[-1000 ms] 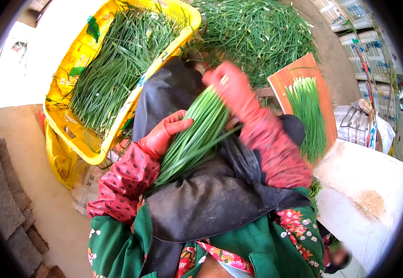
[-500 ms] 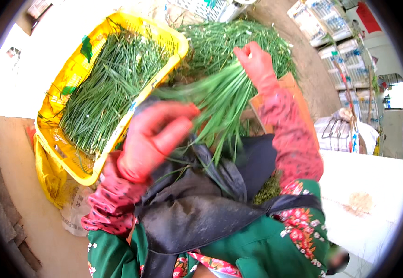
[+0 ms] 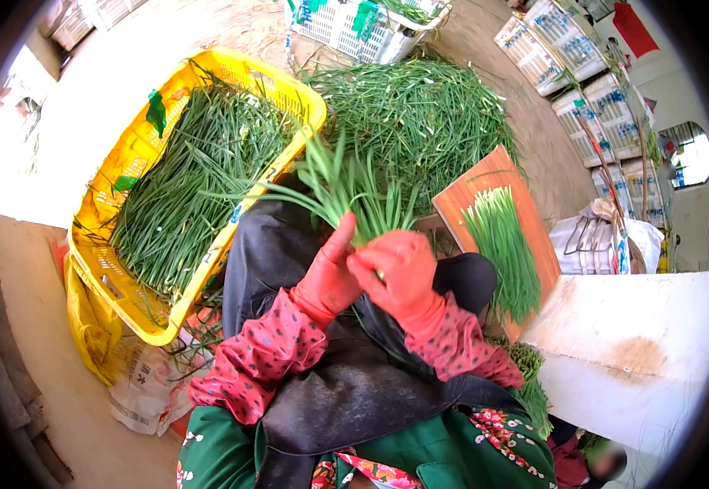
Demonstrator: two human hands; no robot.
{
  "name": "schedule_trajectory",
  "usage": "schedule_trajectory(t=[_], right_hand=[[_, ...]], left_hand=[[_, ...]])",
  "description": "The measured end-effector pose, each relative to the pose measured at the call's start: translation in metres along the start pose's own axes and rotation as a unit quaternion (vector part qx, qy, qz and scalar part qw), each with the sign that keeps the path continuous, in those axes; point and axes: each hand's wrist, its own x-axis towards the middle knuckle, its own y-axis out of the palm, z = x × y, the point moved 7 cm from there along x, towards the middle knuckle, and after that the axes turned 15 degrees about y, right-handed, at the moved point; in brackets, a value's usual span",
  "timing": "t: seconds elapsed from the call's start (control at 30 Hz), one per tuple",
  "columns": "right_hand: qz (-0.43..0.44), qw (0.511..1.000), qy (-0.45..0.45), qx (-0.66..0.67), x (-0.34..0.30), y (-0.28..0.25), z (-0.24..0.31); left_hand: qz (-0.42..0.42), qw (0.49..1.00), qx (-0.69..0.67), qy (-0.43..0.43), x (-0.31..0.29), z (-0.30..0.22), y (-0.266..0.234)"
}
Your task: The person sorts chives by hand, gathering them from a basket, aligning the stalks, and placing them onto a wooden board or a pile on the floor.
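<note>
In red rubber gloves, my two hands meet over my lap. My right hand (image 3: 399,273) is closed around the lower end of a bunch of green chives (image 3: 350,183), whose loose leaves fan out away from me. Against the bunch's left side presses my left hand (image 3: 328,281), thumb raised along the stems and the other fingers mostly hidden. To the right, a neat bundle of chives (image 3: 503,248), pale ends pointing away, lies on a reddish wooden board (image 3: 462,196). A yellow plastic crate (image 3: 200,281) at the left holds many loose chives.
A big heap of chives (image 3: 420,114) covers the ground beyond my knees. Behind it stands a white crate (image 3: 346,31). Stacked white crates (image 3: 570,45) line the far right, near a white slab (image 3: 623,334). Part of another person (image 3: 574,460) shows at lower right.
My right hand has come down from above the board to my lap with the chives, which now point away from me. My left hand has moved right to join it. The board's bundle is uncovered.
</note>
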Motion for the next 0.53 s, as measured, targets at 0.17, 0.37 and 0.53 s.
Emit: schedule_trajectory(t=[0.17,0.37,0.53], right_hand=[[0.075,0.995,0.02,0.061,-0.033,0.008,0.013],[0.2,0.975,0.028,0.093,-0.049,0.025,0.024],[0.184,0.971,-0.072,0.138,-0.019,0.029,0.076]], left_hand=[[-0.057,0.995,0.053,-0.059,-0.016,-0.001,-0.04],[-0.037,0.943,0.327,0.056,-0.02,-0.024,-0.02],[-0.078,0.809,0.566,-0.137,-0.001,0.005,-0.046]])
